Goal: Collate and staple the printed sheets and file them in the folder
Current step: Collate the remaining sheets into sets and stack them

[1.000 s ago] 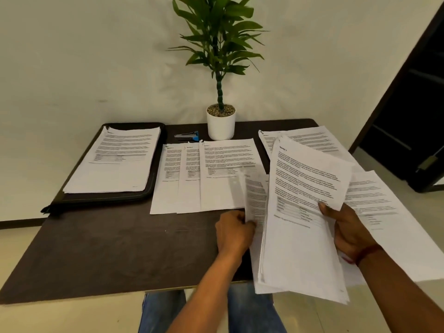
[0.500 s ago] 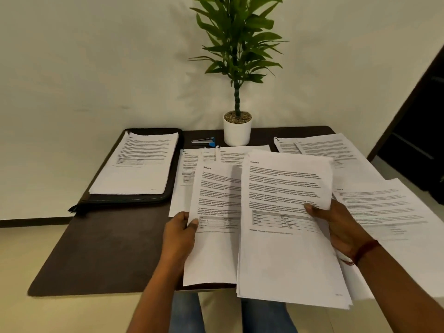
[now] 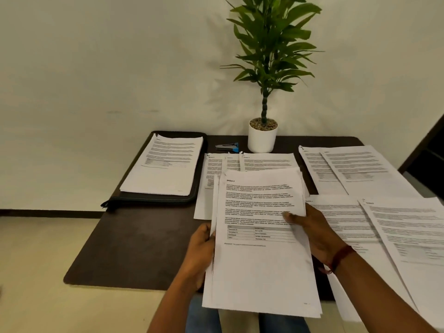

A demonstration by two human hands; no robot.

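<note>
Both hands hold one stack of printed sheets [image 3: 262,265] above the table's near edge. My left hand [image 3: 200,254] grips its left edge. My right hand [image 3: 312,233] grips the right edge, thumb lying on the top page. A black zip folder [image 3: 200,179] lies at the back left with a pile of sheets [image 3: 165,164] on it. A blue and grey stapler [image 3: 227,147] sits behind the middle row of stapled sets [image 3: 262,161]. More printed sheets [image 3: 350,169] lie spread at the right, with further ones [image 3: 394,227] nearer me.
A white pot with a green plant [image 3: 262,138] stands at the back centre of the dark table [image 3: 144,241], against the wall. A dark doorway [image 3: 427,150] is at the far right. My knees show below the table edge.
The single sheet in my left hand and the bunch in my right hand have come together into one stack. The view has shifted left.
</note>
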